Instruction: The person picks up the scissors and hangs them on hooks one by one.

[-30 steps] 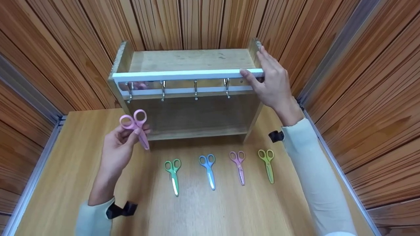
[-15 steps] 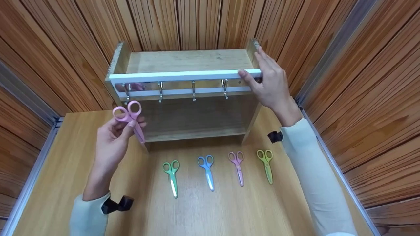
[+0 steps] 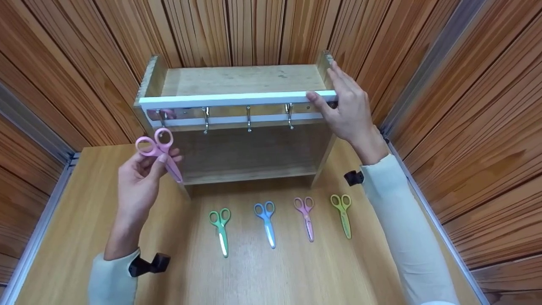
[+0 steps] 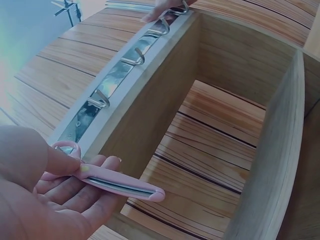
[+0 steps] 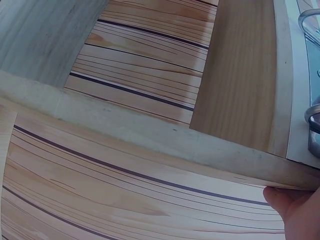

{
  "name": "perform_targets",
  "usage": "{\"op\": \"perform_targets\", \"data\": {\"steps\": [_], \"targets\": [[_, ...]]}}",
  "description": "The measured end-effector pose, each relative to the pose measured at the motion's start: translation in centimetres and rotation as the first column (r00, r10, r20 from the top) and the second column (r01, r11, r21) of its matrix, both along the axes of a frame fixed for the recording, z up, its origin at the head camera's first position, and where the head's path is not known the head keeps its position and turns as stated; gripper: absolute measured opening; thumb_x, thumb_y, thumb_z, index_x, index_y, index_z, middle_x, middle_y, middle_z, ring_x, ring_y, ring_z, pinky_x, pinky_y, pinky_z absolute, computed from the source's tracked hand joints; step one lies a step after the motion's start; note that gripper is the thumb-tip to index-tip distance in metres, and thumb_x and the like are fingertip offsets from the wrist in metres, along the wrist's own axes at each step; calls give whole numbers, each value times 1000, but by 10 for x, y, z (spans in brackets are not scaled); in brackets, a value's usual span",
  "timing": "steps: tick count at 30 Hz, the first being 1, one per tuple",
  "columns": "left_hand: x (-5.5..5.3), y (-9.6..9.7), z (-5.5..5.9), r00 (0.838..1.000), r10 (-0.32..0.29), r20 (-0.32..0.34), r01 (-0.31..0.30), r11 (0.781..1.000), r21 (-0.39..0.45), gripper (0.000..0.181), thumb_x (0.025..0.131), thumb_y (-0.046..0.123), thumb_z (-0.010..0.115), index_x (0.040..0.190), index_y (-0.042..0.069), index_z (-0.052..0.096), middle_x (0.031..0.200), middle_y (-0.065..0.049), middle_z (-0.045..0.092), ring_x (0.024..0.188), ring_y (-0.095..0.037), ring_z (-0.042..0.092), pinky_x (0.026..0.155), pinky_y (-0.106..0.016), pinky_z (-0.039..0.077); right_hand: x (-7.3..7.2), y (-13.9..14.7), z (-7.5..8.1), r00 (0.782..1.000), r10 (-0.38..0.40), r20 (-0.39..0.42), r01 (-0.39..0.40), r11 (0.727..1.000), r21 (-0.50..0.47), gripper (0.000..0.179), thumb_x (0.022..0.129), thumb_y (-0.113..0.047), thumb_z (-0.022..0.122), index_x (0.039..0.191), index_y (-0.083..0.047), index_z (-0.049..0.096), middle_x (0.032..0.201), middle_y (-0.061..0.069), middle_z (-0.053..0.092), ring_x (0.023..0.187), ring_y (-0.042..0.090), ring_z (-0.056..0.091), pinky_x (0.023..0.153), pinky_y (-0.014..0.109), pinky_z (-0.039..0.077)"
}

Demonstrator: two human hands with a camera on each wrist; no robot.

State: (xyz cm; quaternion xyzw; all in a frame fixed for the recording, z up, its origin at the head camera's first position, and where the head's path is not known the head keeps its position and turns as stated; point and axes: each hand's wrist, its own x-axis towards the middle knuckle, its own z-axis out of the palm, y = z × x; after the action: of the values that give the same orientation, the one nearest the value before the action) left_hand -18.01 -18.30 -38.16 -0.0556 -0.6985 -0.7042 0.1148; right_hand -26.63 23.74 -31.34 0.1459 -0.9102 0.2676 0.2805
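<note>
My left hand [image 3: 137, 186] pinches a pair of pink scissors [image 3: 159, 149] between thumb and fingers, handle loops up and blades slanting down right. In the head view the loops overlap the leftmost hook, partly hiding it. The left wrist view shows the scissors [image 4: 120, 182] across my fingers, at the near end of the hook rail. That white-edged rail [image 3: 237, 99] runs along the front of a small wooden shelf [image 3: 250, 176] and bears several metal hooks [image 3: 249, 118]. My right hand [image 3: 350, 112] rests on the shelf's right end, fingers straight along the side panel, thumb on the rail.
On the tabletop [image 3: 262, 279] in front of the shelf lie green scissors [image 3: 221, 231], blue scissors [image 3: 267, 222], pink-purple scissors [image 3: 306, 218] and yellow-green scissors [image 3: 344, 215] in a row. Wood-patterned walls [image 3: 254, 34] enclose the back and sides.
My left hand has moved left and up with the pink scissors, bringing the loops to the leftmost hook. The right hand stays on the shelf's right end.
</note>
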Motion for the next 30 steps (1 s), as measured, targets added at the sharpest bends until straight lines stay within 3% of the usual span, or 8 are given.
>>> {"op": "perform_targets", "data": {"steps": [10,17,22,30], "targets": [[-5,-3,-9,999,7,34,-8,1000,7,33,107,11,59,137,-2,60,113,-1,80,106,-10,79,99,-23,58,0,-1,0,1000,5,-14,-5,1000,8,96,98,-77,48,154,2,49,167,17,41,155,36,42,127,56,36],[-9,-4,-11,998,14,59,-14,1000,-8,35,106,9,58,140,-3,56,115,8,79,112,-6,76,99,-23,58,-2,2,-1,1000,-1,-25,1,1000,3,98,97,-79,47,154,0,50,167,16,42,155,37,43,127,57,36],[-10,-2,-10,991,44,128,-34,996,-83,37,106,10,60,142,3,57,121,6,74,109,-3,74,96,-20,59,-1,5,0,1000,-9,-21,9,1000,1,96,97,-78,49,154,-1,49,168,14,41,155,37,42,127,56,36],[-4,-6,-20,986,41,163,-5,976,-217,37,109,16,57,143,3,57,132,-6,65,111,-2,69,95,-14,58,1,4,0,1000,-7,8,7,1000,-2,91,98,-73,52,156,-3,48,169,13,39,156,35,41,128,56,35]]}}
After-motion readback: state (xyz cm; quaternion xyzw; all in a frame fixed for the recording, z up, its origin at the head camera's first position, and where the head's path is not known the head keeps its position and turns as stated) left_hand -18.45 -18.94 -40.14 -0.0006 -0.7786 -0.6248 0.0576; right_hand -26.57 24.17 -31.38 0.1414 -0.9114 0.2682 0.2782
